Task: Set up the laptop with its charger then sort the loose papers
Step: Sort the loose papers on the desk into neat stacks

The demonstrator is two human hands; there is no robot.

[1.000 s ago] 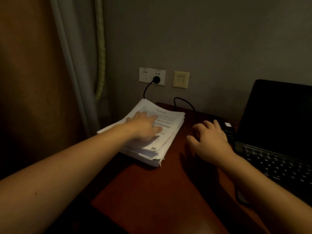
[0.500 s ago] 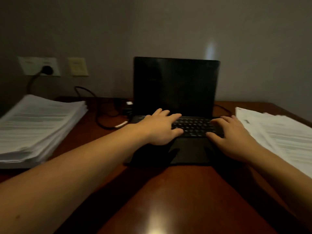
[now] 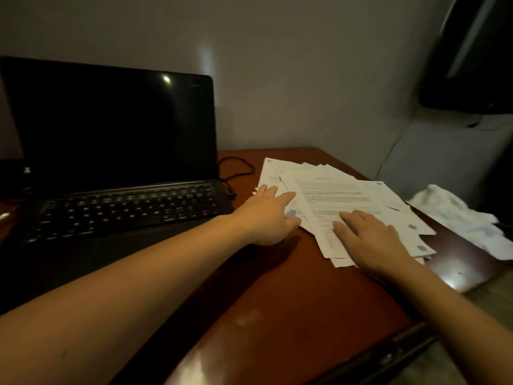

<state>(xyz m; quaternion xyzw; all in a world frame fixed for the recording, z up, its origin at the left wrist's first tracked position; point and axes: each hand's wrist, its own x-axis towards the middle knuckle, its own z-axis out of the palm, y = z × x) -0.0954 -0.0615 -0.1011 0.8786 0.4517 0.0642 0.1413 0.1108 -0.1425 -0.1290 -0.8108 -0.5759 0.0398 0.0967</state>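
Observation:
A black laptop (image 3: 119, 162) stands open with a dark screen at the left of the reddish-brown table (image 3: 277, 315). A messy pile of loose printed papers (image 3: 341, 195) lies spread to its right. My left hand (image 3: 270, 215) rests on the pile's left edge, fingers stretched out. Flat on the near part of the top sheets lies my right hand (image 3: 372, 240) with straight fingers. A thin black cable (image 3: 238, 168) loops on the table between the laptop and the papers, running to the laptop's right side.
A crumpled white cloth (image 3: 458, 215) lies past the table's right edge. A dark object (image 3: 469, 65) hangs on the wall at the upper right with a thin wire under it. The grey wall stands close behind the table.
The view swung right from the neat stack and wall sockets to the loose pile. Both hands left the laptop keyboard and now lie on the loose papers.

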